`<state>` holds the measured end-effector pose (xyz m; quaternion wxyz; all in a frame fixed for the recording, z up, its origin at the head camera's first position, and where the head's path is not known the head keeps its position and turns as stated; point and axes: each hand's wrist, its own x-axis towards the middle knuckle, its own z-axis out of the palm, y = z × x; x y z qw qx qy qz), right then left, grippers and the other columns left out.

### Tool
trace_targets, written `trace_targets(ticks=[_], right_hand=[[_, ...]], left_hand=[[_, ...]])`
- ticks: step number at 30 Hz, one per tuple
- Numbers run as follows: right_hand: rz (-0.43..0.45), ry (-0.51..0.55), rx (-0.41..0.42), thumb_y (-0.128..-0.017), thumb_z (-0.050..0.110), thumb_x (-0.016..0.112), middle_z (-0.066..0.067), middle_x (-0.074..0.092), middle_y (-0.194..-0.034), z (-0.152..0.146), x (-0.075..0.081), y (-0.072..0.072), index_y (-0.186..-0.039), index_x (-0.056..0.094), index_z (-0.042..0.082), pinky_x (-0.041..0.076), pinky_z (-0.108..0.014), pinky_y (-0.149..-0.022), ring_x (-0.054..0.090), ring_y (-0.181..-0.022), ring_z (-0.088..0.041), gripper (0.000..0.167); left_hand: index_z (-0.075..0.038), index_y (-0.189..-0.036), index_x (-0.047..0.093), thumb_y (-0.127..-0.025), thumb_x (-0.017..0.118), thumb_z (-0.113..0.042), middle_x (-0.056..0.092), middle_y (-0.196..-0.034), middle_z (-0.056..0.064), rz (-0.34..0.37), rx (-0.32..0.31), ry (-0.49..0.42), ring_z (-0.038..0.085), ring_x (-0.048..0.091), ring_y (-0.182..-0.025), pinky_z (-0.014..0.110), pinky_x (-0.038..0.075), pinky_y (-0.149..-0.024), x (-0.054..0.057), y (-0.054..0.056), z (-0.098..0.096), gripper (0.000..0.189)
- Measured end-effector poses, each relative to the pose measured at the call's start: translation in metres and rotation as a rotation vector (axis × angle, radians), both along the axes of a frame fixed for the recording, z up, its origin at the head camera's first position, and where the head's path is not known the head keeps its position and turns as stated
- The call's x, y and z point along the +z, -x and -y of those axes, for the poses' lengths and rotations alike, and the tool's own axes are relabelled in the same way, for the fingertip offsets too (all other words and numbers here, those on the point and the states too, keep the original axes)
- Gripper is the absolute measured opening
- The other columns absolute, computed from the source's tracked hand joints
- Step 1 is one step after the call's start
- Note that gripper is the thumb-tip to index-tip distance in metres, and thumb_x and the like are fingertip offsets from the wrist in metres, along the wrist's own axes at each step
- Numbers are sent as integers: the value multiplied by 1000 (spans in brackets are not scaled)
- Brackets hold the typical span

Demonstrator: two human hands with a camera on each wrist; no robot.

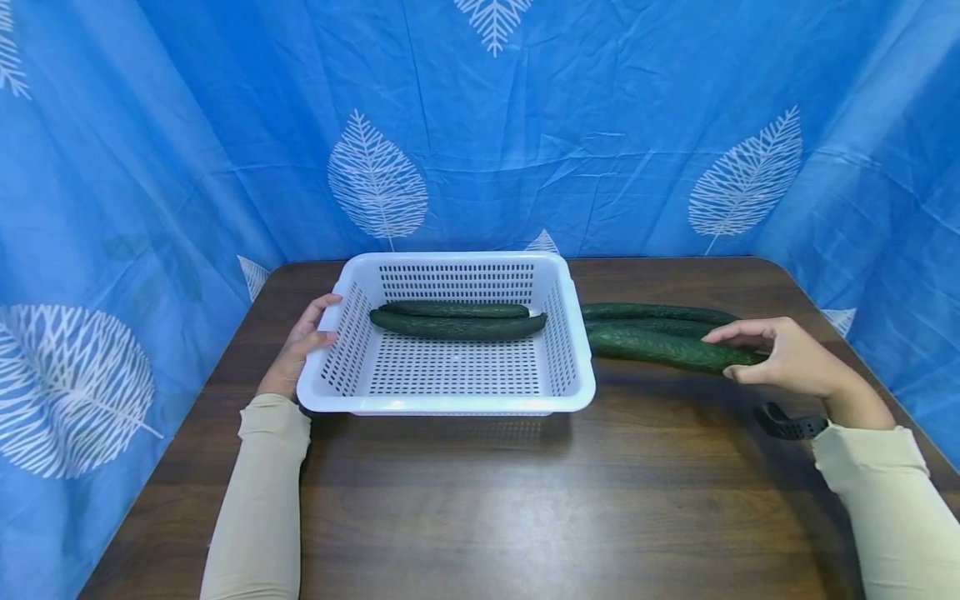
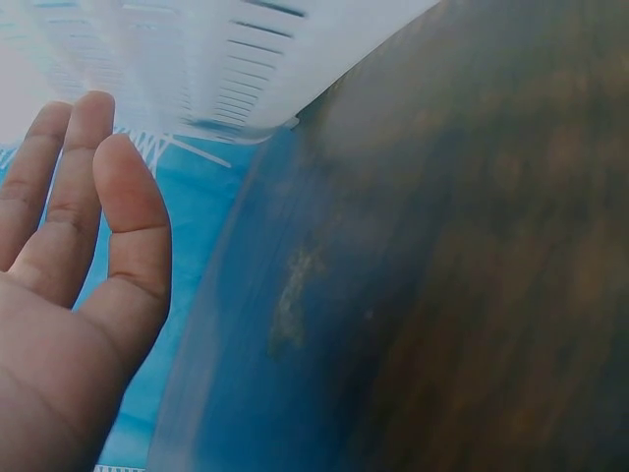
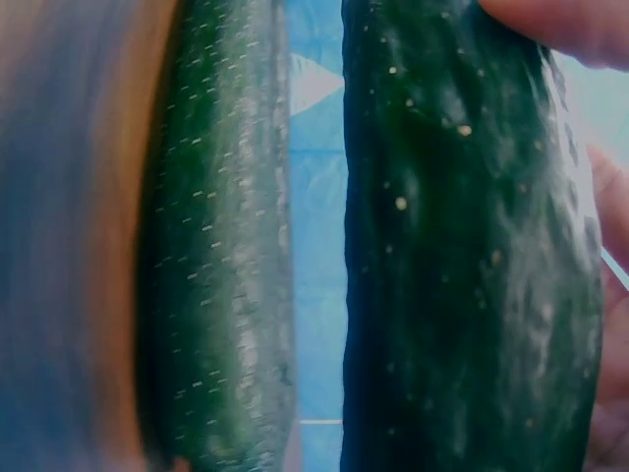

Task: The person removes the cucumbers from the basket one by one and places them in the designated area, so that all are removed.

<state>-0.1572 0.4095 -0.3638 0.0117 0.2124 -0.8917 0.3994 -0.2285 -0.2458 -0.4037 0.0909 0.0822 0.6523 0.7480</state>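
Observation:
On the left, my left hand (image 1: pixel 300 342) rests its fingers against the left side of a white slotted basket (image 1: pixel 450 405). In the left wrist view its fingers are extended and lightly bent beside the basket wall (image 2: pixel 256 59). Two dark green cucumbers (image 1: pixel 465 327) lie side by side inside the basket. To the right, my right hand (image 1: pixel 795 358) pinches the right end of the nearest cucumber (image 1: pixel 652 347), thumb on the near side and fingers on the far side. Behind it lie two more cucumbers (image 1: pixel 645 312), partly hidden.
The brown wooden table (image 1: pixel 465 500) carries everything. A blue curtain (image 1: pixel 600 125) with white leaf prints hangs behind it and at both sides. The basket's right rim overlaps the cucumbers' left ends in the head view. A dark strap (image 1: pixel 791 425) circles the right wrist.

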Motion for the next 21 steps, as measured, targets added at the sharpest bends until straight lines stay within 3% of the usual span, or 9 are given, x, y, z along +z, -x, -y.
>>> trace_targets(ticks=[11,17,21], right_hand=[[35,-26,-10,-81,-12,80,25,70,-114,1,-27,0,-120,77,2,50,-21,-69,64,-100,5,41],[46,-62,-26,-82,-7,82,24,69,-113,9,-33,0,-118,78,3,47,-26,-68,63,-99,3,38],[39,-108,-50,-82,-4,84,14,73,-114,16,-33,2,-118,79,4,48,-26,-71,62,-99,4,37]], left_hand=[[-46,-136,52,-98,49,-9,28,-167,7,-7,5,15,31,44,-135,32,57,-94,-1,-1,0,53],[-47,-136,51,-98,50,-10,28,-168,7,1,10,18,34,43,-137,34,57,-95,-2,-1,0,53],[-47,-137,50,-98,50,-12,27,-169,6,-4,13,41,35,43,-137,34,57,-95,-3,-2,0,53]])
